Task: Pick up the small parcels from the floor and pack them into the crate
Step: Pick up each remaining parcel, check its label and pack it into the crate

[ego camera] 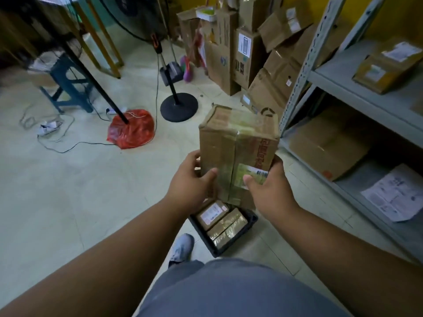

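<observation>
Grey shorts (240,291) fill the bottom of the view, with two bare forearms reaching forward from either side and a pale shoe (183,247) on the tiled floor (68,202). Both hands are closed around a brown cardboard parcel (235,145), held upright in the air: the left hand (191,179) grips its lower left edge with the thumb across the front, and the right hand (269,188) grips the lower right corner, its thumb resting on a small printed label. This parcel is wrapped in clear glossy tape, with a red-printed strip down one side, and its corners look a little crushed. Directly below it, on the floor just ahead of the shoe, sits a dark crate (250,221) already holding at least two taped parcels (220,221) lying flat side by side. Packing therefore appears partly done, and the held parcel seems ready to go in next; it looks large for the space left. More cardboard boxes (263,65) are piled against the far wall beside grey metal shelving (357,92); whether any of them belong to the task cannot be told.
</observation>
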The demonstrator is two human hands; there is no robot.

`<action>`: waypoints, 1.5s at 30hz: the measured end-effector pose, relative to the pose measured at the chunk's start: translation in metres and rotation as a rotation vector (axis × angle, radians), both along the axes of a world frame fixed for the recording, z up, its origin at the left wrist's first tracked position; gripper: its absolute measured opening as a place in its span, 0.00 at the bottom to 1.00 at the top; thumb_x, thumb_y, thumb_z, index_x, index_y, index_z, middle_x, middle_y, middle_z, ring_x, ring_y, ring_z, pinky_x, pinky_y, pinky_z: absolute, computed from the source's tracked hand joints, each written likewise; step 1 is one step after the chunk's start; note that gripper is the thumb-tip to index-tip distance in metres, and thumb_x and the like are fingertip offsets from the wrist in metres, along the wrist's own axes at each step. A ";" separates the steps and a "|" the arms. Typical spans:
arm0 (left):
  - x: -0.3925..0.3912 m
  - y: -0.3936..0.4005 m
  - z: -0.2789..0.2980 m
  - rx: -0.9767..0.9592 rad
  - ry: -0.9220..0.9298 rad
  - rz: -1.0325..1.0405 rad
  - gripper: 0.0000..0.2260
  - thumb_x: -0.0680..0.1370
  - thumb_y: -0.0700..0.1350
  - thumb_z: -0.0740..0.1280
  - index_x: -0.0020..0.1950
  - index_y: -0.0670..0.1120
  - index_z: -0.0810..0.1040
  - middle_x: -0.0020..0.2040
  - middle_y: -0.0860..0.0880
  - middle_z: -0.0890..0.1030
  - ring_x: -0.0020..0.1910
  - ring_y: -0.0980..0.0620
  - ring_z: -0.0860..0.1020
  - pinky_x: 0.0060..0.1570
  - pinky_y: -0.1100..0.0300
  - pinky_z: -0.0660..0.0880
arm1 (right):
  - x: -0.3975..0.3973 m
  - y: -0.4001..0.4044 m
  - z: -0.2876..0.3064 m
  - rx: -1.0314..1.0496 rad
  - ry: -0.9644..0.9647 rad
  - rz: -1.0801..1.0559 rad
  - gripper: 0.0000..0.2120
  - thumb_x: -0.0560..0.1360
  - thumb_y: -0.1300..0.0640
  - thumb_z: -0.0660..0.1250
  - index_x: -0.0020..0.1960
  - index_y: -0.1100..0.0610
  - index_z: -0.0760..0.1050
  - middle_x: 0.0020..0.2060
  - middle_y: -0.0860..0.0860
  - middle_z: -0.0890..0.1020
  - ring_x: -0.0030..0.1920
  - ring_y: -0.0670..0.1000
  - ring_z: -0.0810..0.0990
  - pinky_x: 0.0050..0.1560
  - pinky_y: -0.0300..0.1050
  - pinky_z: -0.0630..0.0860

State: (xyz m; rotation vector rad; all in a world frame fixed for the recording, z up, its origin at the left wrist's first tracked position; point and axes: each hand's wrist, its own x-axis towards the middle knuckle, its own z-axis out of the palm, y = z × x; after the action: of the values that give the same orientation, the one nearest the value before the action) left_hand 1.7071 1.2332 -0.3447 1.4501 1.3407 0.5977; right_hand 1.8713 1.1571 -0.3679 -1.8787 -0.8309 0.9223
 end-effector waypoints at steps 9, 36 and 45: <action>-0.028 0.135 -0.031 -0.110 0.015 -0.430 0.13 0.81 0.47 0.66 0.65 0.58 0.75 0.51 0.58 0.84 0.49 0.59 0.83 0.49 0.62 0.80 | -0.065 0.079 -0.025 -0.013 -0.075 -0.394 0.19 0.72 0.38 0.71 0.57 0.47 0.78 0.58 0.51 0.80 0.53 0.42 0.80 0.52 0.37 0.76; -0.043 0.193 -0.563 -0.378 0.550 -0.791 0.32 0.78 0.39 0.62 0.79 0.59 0.57 0.67 0.49 0.75 0.55 0.46 0.77 0.49 0.55 0.76 | -0.129 0.127 -0.538 -0.593 0.352 -0.751 0.25 0.82 0.41 0.56 0.72 0.56 0.67 0.60 0.55 0.77 0.44 0.49 0.73 0.48 0.43 0.67; -0.043 0.199 -0.610 -0.249 0.647 -0.841 0.28 0.70 0.50 0.61 0.71 0.49 0.71 0.66 0.43 0.74 0.63 0.38 0.75 0.60 0.39 0.76 | -0.122 0.156 -0.586 -0.575 0.450 -0.695 0.29 0.79 0.36 0.60 0.75 0.50 0.64 0.55 0.45 0.71 0.54 0.47 0.71 0.53 0.42 0.66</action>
State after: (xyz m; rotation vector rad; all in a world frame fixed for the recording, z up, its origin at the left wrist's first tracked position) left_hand 1.6641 1.4325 -0.9547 1.8756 1.0511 -0.6078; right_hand 1.7494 1.3132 -0.9536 -2.0816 0.3954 1.1182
